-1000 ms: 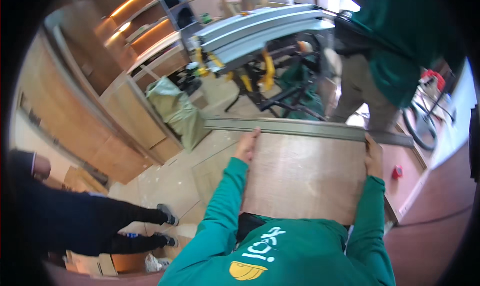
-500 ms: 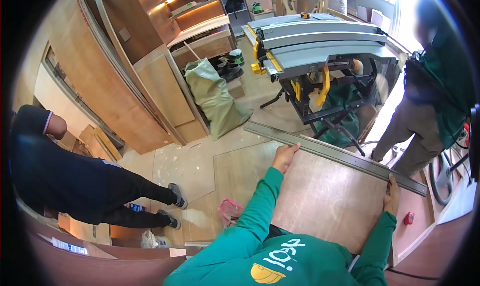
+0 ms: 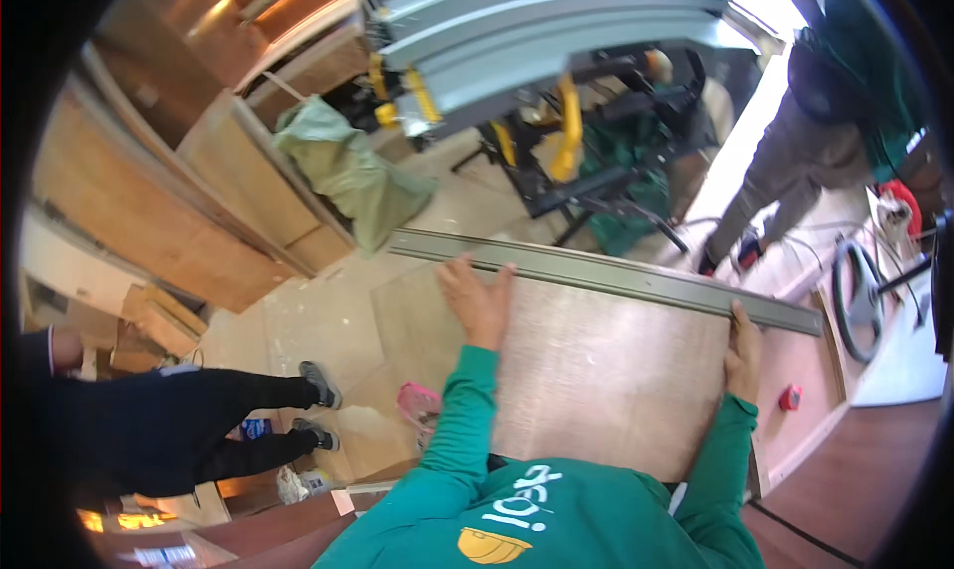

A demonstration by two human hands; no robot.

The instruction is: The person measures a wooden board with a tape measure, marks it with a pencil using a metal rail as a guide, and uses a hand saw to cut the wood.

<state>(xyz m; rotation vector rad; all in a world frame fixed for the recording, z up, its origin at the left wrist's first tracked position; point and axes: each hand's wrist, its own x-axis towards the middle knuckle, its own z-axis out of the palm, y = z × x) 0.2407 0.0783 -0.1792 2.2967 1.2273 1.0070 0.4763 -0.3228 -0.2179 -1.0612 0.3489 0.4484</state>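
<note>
A pale brown wooden panel [image 3: 606, 380] lies in front of my body. Along its far edge runs a long grey-green metal rail [image 3: 596, 273], sticking out past the panel on both sides. My left hand [image 3: 479, 303] is at the panel's far left corner, fingers spread and touching the near edge of the rail. At the far right corner my right hand [image 3: 741, 355] is closed on the panel's side edge, its tip reaching up to the rail. The fingers under the right edge are hidden.
A table saw [image 3: 556, 32] on a black folding stand is ahead. A green sack [image 3: 348, 162] leans by wooden boards [image 3: 159, 201] at left. One person [image 3: 129, 420] is at left, another [image 3: 825, 122] at far right. A small red object [image 3: 790, 398] lies right of the panel.
The view has tipped down and shifted, blurring the surroundings. My left hand has gone from gripping the panel's edge to fingers spread at the rail. The right hand keeps its place at the corner.
</note>
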